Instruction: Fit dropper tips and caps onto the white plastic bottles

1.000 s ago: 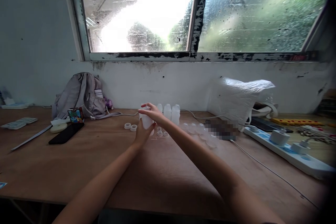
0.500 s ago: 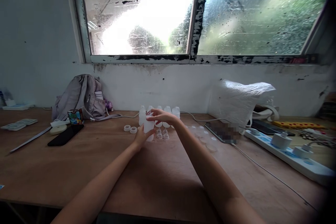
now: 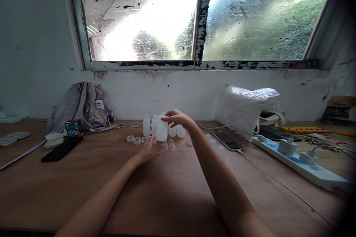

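Observation:
My right hand (image 3: 177, 118) is closed over the top of a small translucent white bottle (image 3: 161, 132), holding it upright just above the wooden table (image 3: 172, 189). Just below the bottle's base, my left hand (image 3: 147, 150) lies low over the table with its fingers stretched out and nothing in them. Several more white bottles (image 3: 146, 126) stand in a row behind. Small white rings (image 3: 133, 140) lie to the left of the hands, and tiny clear caps (image 3: 168, 145) sit right under the held bottle.
A grey backpack (image 3: 80, 104), a colourful little box (image 3: 73, 127) and a black phone (image 3: 61, 149) lie at the left. At the right are a white plastic bag (image 3: 246, 105), a phone on a cable (image 3: 226, 139) and a power strip (image 3: 303, 164).
The left hand has let go of the bottle and dropped towards the table. The right hand keeps hold of the bottle's top. The view has shifted slightly rightwards.

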A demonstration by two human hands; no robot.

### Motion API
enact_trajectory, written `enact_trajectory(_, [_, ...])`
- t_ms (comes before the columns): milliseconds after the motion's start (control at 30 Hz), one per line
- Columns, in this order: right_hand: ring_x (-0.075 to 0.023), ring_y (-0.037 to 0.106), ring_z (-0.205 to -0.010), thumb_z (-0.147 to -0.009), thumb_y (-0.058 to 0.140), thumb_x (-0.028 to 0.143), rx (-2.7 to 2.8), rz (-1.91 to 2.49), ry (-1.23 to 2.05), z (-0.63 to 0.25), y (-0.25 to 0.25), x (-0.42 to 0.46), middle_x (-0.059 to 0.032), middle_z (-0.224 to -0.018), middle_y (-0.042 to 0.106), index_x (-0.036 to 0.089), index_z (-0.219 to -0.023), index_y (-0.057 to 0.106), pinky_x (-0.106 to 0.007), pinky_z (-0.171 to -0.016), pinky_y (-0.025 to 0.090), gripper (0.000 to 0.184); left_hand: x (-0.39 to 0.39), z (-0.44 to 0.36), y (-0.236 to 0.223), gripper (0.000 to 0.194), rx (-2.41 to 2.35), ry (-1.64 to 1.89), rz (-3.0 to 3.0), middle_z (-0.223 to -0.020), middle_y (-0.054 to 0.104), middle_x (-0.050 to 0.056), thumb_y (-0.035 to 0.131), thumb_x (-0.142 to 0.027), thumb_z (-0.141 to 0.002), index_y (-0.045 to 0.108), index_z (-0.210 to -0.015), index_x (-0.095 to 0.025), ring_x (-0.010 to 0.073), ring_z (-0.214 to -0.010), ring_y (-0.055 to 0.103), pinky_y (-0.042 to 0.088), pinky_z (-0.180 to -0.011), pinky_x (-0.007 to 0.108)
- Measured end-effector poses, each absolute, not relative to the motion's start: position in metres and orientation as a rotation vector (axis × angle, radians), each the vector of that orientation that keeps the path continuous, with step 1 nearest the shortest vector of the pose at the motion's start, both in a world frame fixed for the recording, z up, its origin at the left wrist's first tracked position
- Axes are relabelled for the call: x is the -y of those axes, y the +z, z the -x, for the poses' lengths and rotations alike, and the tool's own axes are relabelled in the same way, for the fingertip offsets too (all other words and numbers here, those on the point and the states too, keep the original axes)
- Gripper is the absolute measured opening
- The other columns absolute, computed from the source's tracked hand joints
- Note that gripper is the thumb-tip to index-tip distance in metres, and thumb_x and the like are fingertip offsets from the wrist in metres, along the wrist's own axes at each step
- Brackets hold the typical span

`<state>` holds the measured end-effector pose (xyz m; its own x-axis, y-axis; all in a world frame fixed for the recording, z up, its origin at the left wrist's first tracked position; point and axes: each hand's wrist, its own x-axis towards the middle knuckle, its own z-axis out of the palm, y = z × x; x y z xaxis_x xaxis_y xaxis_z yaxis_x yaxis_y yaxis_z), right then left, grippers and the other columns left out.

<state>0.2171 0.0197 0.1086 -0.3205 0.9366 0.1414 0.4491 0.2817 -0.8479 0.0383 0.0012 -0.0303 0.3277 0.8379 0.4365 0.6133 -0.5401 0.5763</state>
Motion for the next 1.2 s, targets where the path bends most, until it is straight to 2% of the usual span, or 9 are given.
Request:
enact_trajectory(167, [-0.0147,0.058,-0.076,-0.066,0.063,0.038,1.462,0.935,0.781,-0.277,0.138,-0.005,-0.0087,-0.093,0.057,0.013,-0.093,0.054,-0.023,-0.057,0.053,0.038,-0.008,-0.028,-0.043,0.061,-1.632,0.756,-2.614,-0.129,0.033,0.012,0.032,-0.056,-0.076,0.033,-0.124,-0.018,0.0278,-0.12,0.024,0.01,-0.099,0.048])
enact_trajectory(367, [-0.015,0.055,-0.086,-0.071,0.053,0.037,1.011,0.976,0.331,-0.325,0.12,-0.047,-0.0073,-0.101,0.054,0.016,-0.111,0.043,-0.023,-0.061,0.049,0.046,-0.016,-0.028,-0.051,0.058,-1.812,0.633,-2.625,-0.132,0.03,0.011,0.028,-0.054,-0.078,0.035,-0.123,-0.019,0.0269,-0.123,0.019,0.005,-0.098,0.051])
enact_trajectory(500, [-0.0178,0.054,-0.092,-0.074,0.045,0.034,1.04,1.448,0.114,-0.33,0.076,-0.095,-0.0134,-0.108,0.052,0.011,-0.117,0.037,-0.028,-0.076,0.043,0.049,-0.016,-0.029,-0.051,0.051,-1.787,0.664,-2.668,-0.128,0.036,0.01,0.03,-0.051,-0.079,0.039,-0.119,-0.021,0.0256,-0.121,0.023,0.008,-0.098,0.051])
enact_trajectory(600, [-0.0243,0.051,-0.096,-0.07,0.051,0.028,1.132,1.578,0.125,-0.329,0.043,-0.116,-0.0164,-0.103,0.055,0.01,-0.111,0.045,-0.033,-0.081,0.039,0.045,-0.016,-0.03,-0.051,0.042,-1.736,0.738,-2.722,-0.122,0.043,0.008,0.033,-0.044,-0.08,0.044,-0.114,-0.022,0.0239,-0.117,0.029,0.011,-0.098,0.049])
enact_trajectory(700, [-0.0263,0.051,-0.097,-0.069,0.052,0.023,1.253,1.645,0.152,-0.332,0.021,-0.127,-0.0169,-0.102,0.056,0.011,-0.11,0.046,-0.034,-0.081,0.037,0.043,-0.016,-0.031,-0.051,0.038,-1.7,0.786,-2.743,-0.117,0.047,0.008,0.038,-0.041,-0.079,0.046,-0.111,-0.021,0.0239,-0.114,0.032,0.013,-0.097,0.049])
enact_trajectory(933, [-0.0214,0.054,-0.092,-0.072,0.05,0.025,1.453,1.747,0.225,-0.343,0.01,-0.145,-0.0142,-0.101,0.057,0.011,-0.109,0.046,-0.027,-0.075,0.041,0.04,-0.014,-0.03,-0.049,0.027,-1.587,0.88,-2.793,-0.107,0.053,0.006,0.041,-0.03,-0.078,0.049,-0.103,-0.023,0.0223,-0.107,0.039,0.016,-0.095,0.046])
enact_trajectory(1200, [-0.0233,0.051,-0.099,-0.076,0.044,0.029,1.524,1.811,0.196,-0.33,0.006,-0.142,-0.0154,-0.106,0.055,0.01,-0.118,0.038,-0.029,-0.082,0.037,0.047,-0.012,-0.033,-0.045,0.02,-1.549,0.935,-2.791,-0.097,0.056,0.004,0.041,-0.02,-0.076,0.052,-0.092,-0.02,0.0197,-0.098,0.045,0.022,-0.092,0.038])
